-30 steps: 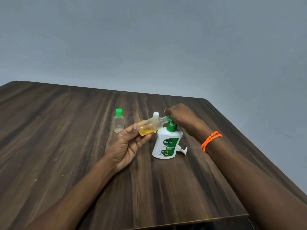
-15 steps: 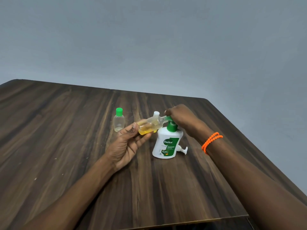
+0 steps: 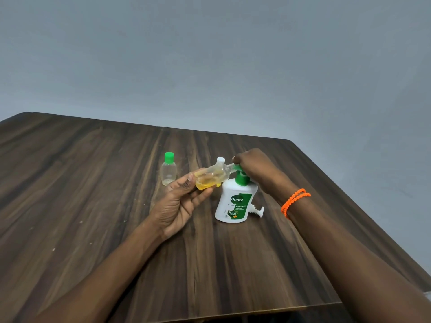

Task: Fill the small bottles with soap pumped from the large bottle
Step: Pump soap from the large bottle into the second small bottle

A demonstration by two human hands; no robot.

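Observation:
The large white soap bottle (image 3: 234, 203) with a green pump head stands upright mid-table. My right hand (image 3: 254, 169) covers the pump head from above, fingers curled over it. My left hand (image 3: 180, 201) holds a small clear bottle (image 3: 211, 178) tilted on its side, its open threaded neck against the green nozzle. Yellow soap fills its lower part. A white cap (image 3: 220, 160) shows just behind that bottle. Another small clear bottle (image 3: 168, 170) with a green cap stands upright to the left, nearly empty.
The dark wooden table (image 3: 93, 206) ends close on the right and at the near edge. A white spare pump part (image 3: 257, 211) lies right of the large bottle's base. A grey wall is behind. Orange bead bracelets circle my right wrist.
Almost nothing moved; both hands stay at the pump and the tilted small bottle. The view shifted slightly.

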